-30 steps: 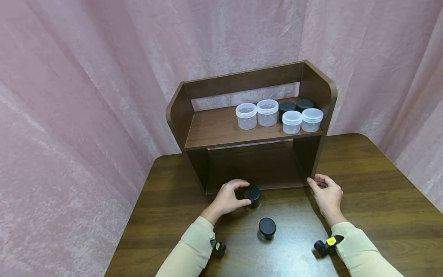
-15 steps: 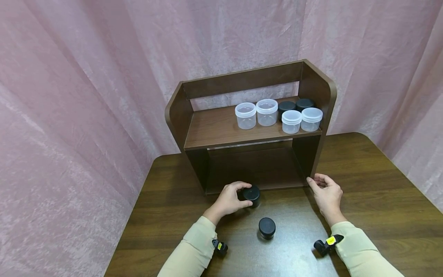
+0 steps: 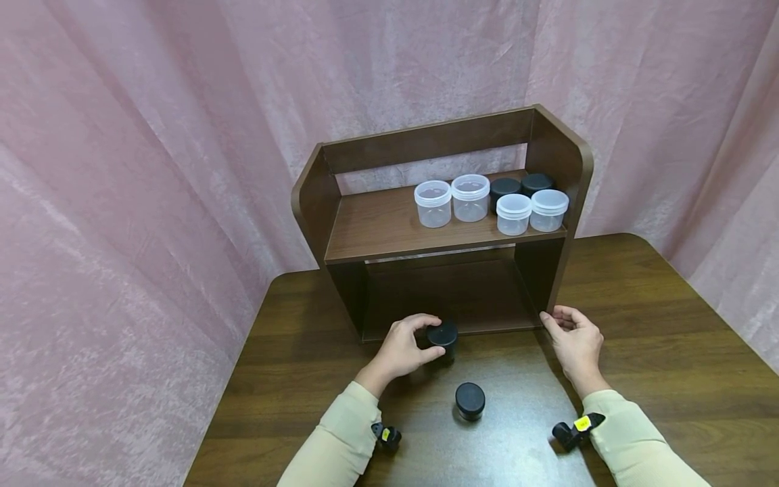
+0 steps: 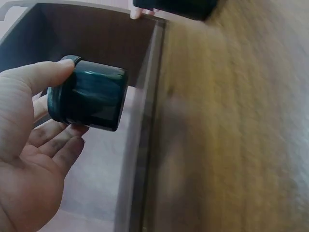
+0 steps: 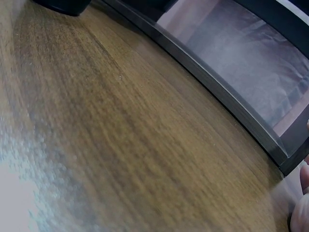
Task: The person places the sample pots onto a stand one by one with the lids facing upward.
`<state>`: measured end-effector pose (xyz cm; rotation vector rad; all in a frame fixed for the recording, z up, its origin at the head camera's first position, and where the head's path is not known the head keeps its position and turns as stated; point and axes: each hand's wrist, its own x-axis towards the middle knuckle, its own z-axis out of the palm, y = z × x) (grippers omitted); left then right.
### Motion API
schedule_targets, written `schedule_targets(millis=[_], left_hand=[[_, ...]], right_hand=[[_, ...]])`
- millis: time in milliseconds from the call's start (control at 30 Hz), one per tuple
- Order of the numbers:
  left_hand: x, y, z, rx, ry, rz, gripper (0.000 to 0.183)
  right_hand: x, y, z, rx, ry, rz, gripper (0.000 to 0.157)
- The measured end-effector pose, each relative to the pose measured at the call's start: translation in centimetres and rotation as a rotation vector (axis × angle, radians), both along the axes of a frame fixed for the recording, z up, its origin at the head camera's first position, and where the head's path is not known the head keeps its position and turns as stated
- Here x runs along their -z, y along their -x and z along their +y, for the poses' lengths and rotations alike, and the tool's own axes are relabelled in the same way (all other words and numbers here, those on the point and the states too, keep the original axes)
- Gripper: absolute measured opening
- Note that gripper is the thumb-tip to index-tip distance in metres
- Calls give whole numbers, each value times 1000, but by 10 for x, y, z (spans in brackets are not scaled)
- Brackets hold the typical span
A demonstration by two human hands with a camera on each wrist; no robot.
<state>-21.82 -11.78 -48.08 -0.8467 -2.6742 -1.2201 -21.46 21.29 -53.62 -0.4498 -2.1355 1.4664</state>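
My left hand (image 3: 403, 348) grips a black jar (image 3: 443, 340) by its lid, thumb on one side and fingers on the other. In the left wrist view the jar (image 4: 94, 94) is glossy and dark, its base turned toward the shelf. It hangs close in front of the lower shelf's front edge. My right hand (image 3: 575, 341) holds the lower right corner of the brown two-tier shelf (image 3: 420, 233), thumb at the front edge. Only its fingertips (image 5: 301, 212) show in the right wrist view. A second black-lidded jar (image 3: 470, 400) stands on the table nearer to me.
On the upper tier stand two larger clear tubs (image 3: 470, 198), two smaller clear tubs (image 3: 514, 215) with white lids, and two black jars (image 3: 537, 182) behind them. The wooden table (image 3: 633, 325) runs under the shelf, and a pink curtain (image 3: 182, 169) hangs behind.
My left hand has closed in on the black jar and raised it slightly toward the shelf. The right hand and the other jars stay where they were.
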Motion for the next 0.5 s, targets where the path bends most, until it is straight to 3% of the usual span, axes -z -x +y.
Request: schedule_targets(millis=[500], left_hand=[[-52,-12,9,58,-185,179,39]], right_hand=[[-1,-1,0,-9,9,-13,33]])
